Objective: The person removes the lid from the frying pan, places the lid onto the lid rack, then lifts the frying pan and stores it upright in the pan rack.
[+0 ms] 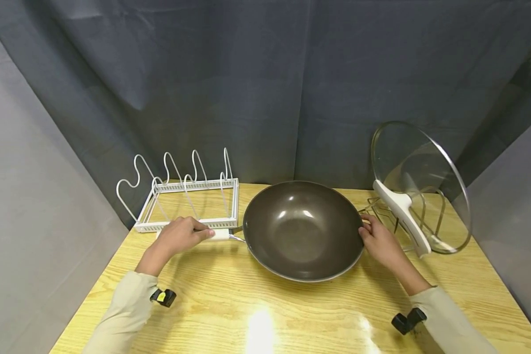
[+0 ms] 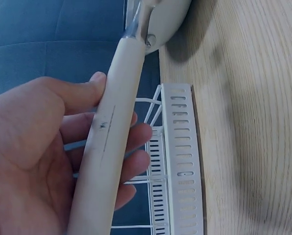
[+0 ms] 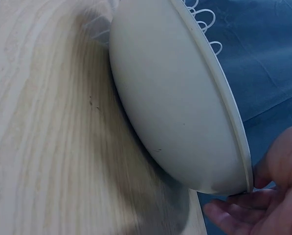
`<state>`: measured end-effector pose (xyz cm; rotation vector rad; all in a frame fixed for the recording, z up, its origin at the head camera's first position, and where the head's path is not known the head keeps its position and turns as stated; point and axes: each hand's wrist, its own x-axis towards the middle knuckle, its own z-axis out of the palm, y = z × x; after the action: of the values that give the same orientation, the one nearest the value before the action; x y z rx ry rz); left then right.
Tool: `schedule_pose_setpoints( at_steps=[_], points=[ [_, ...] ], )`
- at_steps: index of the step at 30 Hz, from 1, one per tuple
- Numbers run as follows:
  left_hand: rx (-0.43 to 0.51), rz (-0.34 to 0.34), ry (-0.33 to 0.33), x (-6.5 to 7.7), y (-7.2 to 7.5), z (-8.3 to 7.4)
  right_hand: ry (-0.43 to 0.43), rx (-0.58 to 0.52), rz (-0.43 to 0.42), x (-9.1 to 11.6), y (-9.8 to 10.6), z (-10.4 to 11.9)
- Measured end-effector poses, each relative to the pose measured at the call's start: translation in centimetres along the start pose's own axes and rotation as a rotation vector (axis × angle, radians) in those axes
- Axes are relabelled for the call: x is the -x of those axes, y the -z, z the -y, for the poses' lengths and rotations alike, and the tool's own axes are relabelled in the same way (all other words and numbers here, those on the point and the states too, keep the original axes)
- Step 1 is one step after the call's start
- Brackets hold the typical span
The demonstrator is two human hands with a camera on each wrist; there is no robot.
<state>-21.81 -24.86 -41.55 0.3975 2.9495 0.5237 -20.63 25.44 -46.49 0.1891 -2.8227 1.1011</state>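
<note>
A wok (image 1: 301, 236) with a dark brown inside and a pale outside is held between both hands, bowl facing up, close over the wooden table. My left hand (image 1: 181, 237) grips its white handle (image 2: 111, 112); in the left wrist view the fingers curl around it from behind, with the thumb along the near side. At the opposite side, my right hand (image 1: 380, 244) pinches the rim, thumb on the inner edge and fingers underneath. The wok's pale outer wall (image 3: 170, 107) fills the middle of the right wrist view.
Behind the left hand stands a white wire rack (image 1: 147, 227) with several upright loops. To the right, a glass lid (image 1: 447, 162) with a white handle (image 1: 402, 216) leans tilted in a metal wire stand (image 1: 442, 209). A dark curtain (image 1: 265, 98) hangs along the table's (image 1: 221, 305) back edge.
</note>
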Motion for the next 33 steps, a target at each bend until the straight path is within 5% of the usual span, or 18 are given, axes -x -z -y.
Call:
schedule_pose_setpoints(
  at_steps=[15,33],
  points=[
    [-0.018,-0.018,0.046,1.1,0.0,-0.8,-0.036,0.005,-0.021,-2.6,-0.7,0.3],
    [0.015,0.036,0.054,1.8,0.4,-2.3,-0.032,-0.065,0.006,-5.7,-0.9,-0.2]
  ],
)
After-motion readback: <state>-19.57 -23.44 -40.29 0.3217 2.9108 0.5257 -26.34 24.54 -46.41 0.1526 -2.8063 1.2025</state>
